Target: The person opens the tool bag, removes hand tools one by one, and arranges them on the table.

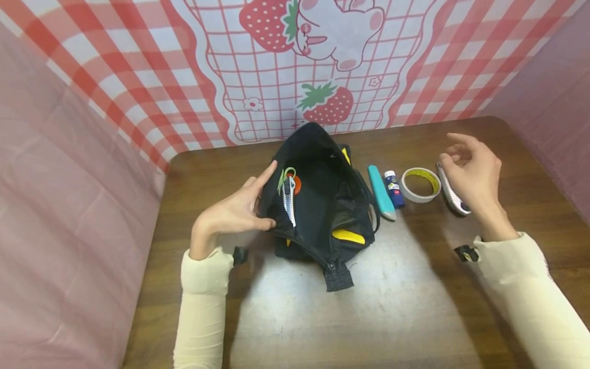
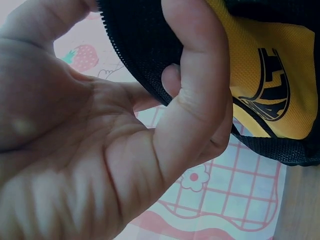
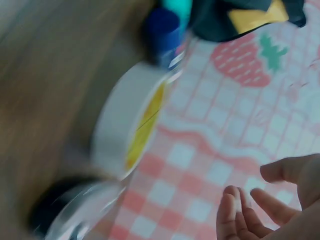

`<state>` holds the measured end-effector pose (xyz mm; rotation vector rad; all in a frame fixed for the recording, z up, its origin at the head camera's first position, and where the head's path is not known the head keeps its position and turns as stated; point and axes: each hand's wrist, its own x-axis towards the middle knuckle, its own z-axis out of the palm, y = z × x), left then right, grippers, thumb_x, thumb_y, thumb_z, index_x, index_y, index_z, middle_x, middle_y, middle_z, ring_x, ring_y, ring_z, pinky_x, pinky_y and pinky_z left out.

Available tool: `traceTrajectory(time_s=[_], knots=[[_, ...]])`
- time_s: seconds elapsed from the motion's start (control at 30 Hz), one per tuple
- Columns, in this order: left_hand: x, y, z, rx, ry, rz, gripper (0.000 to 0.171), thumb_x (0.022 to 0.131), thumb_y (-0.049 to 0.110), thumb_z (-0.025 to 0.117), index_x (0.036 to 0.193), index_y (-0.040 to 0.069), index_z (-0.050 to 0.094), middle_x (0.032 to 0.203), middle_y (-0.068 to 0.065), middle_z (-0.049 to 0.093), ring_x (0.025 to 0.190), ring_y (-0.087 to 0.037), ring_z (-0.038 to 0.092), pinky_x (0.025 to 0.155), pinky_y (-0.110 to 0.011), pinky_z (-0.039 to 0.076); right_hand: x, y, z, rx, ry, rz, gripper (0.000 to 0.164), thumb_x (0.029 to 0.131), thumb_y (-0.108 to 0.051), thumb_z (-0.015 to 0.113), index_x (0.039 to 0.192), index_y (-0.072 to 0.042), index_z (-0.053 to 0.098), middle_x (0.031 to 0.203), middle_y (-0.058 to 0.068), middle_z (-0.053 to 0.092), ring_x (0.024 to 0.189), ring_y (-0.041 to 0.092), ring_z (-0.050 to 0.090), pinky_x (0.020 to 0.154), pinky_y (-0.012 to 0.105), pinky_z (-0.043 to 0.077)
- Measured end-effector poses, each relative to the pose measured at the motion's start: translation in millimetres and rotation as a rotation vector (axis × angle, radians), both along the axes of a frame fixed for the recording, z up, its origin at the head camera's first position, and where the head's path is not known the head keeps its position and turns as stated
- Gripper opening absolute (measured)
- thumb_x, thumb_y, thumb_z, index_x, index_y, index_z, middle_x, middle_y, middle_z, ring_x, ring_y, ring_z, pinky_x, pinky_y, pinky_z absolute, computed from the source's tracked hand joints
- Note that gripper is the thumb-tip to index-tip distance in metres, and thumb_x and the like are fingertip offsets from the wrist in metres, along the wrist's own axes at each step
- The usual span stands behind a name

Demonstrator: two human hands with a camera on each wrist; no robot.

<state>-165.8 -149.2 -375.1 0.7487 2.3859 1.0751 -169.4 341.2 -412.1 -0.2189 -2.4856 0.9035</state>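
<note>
I note a cloth-walled nook, home or studio undetermined: wooden table (image 1: pixel 392 292) at centre, strawberry-print cloth (image 1: pixel 281 66) hung at 12 o'clock, pink curtain (image 1: pixel 69 205) at 9 o'clock, second curtain (image 1: pixel 544 97) at 2.

bag (image 1: pixel 318 192) gapes; rightward, tape (image 1: pixel 418 197) (seemingly low) obstructs

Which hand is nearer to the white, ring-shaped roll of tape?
The right hand is nearer, just right of the roll of tape. The left hand is farther, left of it, holding the edge of the black fabric bag.
</note>
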Motion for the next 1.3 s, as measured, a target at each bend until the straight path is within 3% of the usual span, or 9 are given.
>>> traceTrajectory(time_s=[0.1, 0.17, 0.37, 0.67, 0.97, 1.13, 1.3], knots=[[0.1, 0, 0.3, 0.001, 0.004, 0.0, 0.126, 0.086, 0.009, 0.087, 0.18, 0.02, 0.005, 0.116, -0.017, 0.042, 0.089, -0.026, 0.048, 0.079, -0.04, 0.046, 2.4, -21, 9.9, -0.106, 0.078, -0.001, 0.041, 0.098, -0.011, 0.073, 0.138, -0.012, 0.078, 0.092, -0.024, 0.069, 0.073, -0.02, 0.056, 0.074, 0.009, 0.043], [0.2, 0, 0.5, 0.002, 0.0, -0.001, 0.126, 0.086, 0.009, 0.086, 0.18, 0.02, 0.005, 0.116, -0.017, 0.042, 0.089, -0.026, 0.048, 0.079, -0.04, 0.047, 4.5, -35, 15.9, -0.158, 0.109, 0.015, 0.04, 0.098, -0.01, 0.074, 0.137, -0.013, 0.079, 0.092, -0.026, 0.069, 0.075, -0.017, 0.06, 0.074, 0.01, 0.045], [-0.3, 0, 0.7, 0.0, -0.001, -0.012, 0.125, 0.086, 0.011, 0.086, 0.18, 0.019, 0.004, 0.12, -0.018, 0.042, 0.092, -0.028, 0.048, 0.08, -0.041, 0.046, 7.4, -76, 26.9, -0.276, 0.17, 0.101, 0.038, 0.098, -0.004, 0.075, 0.136, -0.007, 0.078, 0.09, -0.025, 0.068, 0.075, -0.008, 0.063, 0.074, 0.013, 0.049], [-0.4, 0, 0.2, 0.005, 0.01, -0.019, 0.124, 0.086, 0.011, 0.085, 0.18, 0.017, 0.004, 0.119, -0.018, 0.043, 0.094, -0.028, 0.047, 0.082, -0.041, 0.046, 12.9, -128, 35.4, -0.321, 0.231, 0.296, 0.039, 0.098, 0.0, 0.08, 0.137, -0.003, 0.076, 0.095, -0.016, 0.07, 0.08, 0.001, 0.067, 0.073, 0.015, 0.053], [0.6, 0, 0.7, 0.001, 0.011, -0.009, 0.125, 0.086, 0.008, 0.086, 0.18, 0.019, 0.004, 0.118, -0.017, 0.042, 0.087, -0.026, 0.05, 0.079, -0.04, 0.047, 8.8, -173, 37.7, -0.334, 0.179, 0.424, 0.039, 0.099, -0.005, 0.081, 0.138, -0.006, 0.076, 0.1, 0.011, 0.076, 0.084, 0.006, 0.068, 0.077, 0.017, 0.055], [0.1, 0, 0.0, 0.006, 0.024, -0.012, 0.124, 0.086, 0.008, 0.086, 0.18, 0.017, 0.005, 0.118, -0.018, 0.043, 0.09, -0.026, 0.049, 0.081, -0.04, 0.047, 4.2, -192, 37.2, -0.323, 0.136, 0.485, 0.041, 0.098, -0.004, 0.083, 0.138, -0.006, 0.075, 0.101, 0.011, 0.077, 0.086, 0.01, 0.071, 0.076, 0.02, 0.054], [-0.1, -1, 0.5, 0.008, 0.012, -0.008, 0.125, 0.086, 0.009, 0.086, 0.18, 0.018, 0.005, 0.122, -0.018, 0.043, 0.096, -0.028, 0.048, 0.084, -0.041, 0.047, -1.0, -207, 33.9, -0.307, 0.019, 0.506, 0.044, 0.098, -0.008, 0.083, 0.14, -0.008, 0.073, 0.103, 0.01, 0.077, 0.088, 0.021, 0.074, 0.073, 0.024, 0.05]])
